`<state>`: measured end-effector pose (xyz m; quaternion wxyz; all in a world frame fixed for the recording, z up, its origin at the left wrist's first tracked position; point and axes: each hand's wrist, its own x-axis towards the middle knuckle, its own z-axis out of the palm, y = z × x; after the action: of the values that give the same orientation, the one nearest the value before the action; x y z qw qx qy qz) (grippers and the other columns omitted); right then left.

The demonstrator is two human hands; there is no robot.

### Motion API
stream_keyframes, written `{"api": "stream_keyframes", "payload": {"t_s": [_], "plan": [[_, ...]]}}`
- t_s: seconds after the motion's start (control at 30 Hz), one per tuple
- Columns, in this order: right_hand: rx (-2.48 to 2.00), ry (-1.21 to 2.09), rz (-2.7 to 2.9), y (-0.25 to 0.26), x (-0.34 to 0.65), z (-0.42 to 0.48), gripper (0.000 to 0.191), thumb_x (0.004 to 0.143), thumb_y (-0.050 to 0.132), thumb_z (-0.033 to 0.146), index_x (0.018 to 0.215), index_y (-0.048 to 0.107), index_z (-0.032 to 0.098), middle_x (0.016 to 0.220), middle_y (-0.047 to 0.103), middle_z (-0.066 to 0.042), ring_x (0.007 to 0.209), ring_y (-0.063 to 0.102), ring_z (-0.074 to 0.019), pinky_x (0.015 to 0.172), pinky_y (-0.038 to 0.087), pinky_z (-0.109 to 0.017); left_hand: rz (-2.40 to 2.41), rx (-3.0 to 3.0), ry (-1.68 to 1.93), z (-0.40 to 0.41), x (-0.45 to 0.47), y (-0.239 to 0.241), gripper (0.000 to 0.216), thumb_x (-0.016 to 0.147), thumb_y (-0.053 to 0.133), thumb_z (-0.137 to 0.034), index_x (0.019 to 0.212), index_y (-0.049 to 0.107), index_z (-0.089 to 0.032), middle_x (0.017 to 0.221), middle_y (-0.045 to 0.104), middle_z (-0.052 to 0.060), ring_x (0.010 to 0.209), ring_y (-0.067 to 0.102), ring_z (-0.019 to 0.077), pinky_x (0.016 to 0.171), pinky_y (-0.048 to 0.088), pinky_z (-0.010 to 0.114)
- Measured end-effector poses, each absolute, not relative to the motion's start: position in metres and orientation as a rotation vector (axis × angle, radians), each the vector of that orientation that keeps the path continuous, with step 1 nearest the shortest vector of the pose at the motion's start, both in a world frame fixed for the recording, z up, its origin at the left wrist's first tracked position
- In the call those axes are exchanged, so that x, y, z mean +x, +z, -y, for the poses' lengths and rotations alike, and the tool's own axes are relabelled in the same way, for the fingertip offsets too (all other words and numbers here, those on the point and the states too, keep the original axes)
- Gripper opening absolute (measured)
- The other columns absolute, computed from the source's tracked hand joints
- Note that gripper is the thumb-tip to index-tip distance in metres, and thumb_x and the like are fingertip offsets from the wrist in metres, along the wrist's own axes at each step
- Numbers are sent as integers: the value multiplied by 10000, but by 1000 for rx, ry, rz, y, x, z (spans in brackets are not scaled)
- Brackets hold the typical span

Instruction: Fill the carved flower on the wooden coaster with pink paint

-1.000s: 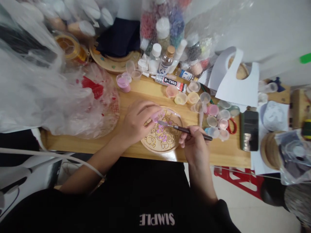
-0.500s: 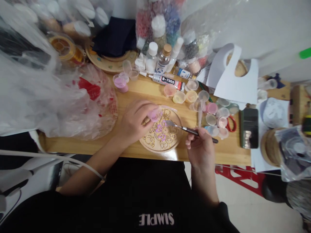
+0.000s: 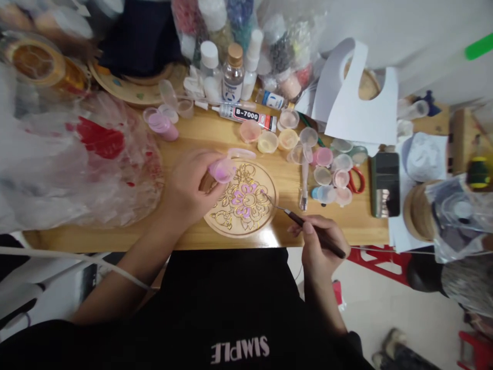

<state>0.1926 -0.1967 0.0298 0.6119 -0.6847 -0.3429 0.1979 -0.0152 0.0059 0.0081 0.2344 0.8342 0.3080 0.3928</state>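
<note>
My left hand (image 3: 188,187) is closed around a small clear cup (image 3: 222,170) with pale purple paste inside, held over the left edge of a round wooden plaque (image 3: 219,226). Gold outlines of flowers and leaves cover the plaque, and several petals of the central flower (image 3: 248,199) are filled with purple. In my right hand (image 3: 321,244) is a dark-handled palette knife (image 3: 296,218), gripped like a pen. Its thin metal tip reaches over the petals at the right of the flower; whether it touches them I cannot tell.
Small lidded cups of coloured paste (image 3: 288,139) crowd the table right of the plaque, with red scissors (image 3: 357,180) and a phone (image 3: 385,185) beyond. A glue tube (image 3: 246,115) and bottles (image 3: 233,72) stand behind. A plastic bag (image 3: 77,169) fills the left side.
The palette knife has left the purple cup's side and its tip now lies over the flower's right petals. My left hand with the cup has drawn slightly away. The view has shifted.
</note>
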Motion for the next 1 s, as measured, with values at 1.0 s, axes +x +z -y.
{"api": "stream_keyframes", "payload": {"t_s": [1.0], "plan": [[-1627,113,1420,38,193,197,202,963,740,81,1069,752,253,849,816,-16,670,781,-172,579,624,-273,-855,2328,1076,-8,-19,1,325,997,802,-297,1309,715,-323,1255,827,14,1128,798,271,1022,679,493]]}}
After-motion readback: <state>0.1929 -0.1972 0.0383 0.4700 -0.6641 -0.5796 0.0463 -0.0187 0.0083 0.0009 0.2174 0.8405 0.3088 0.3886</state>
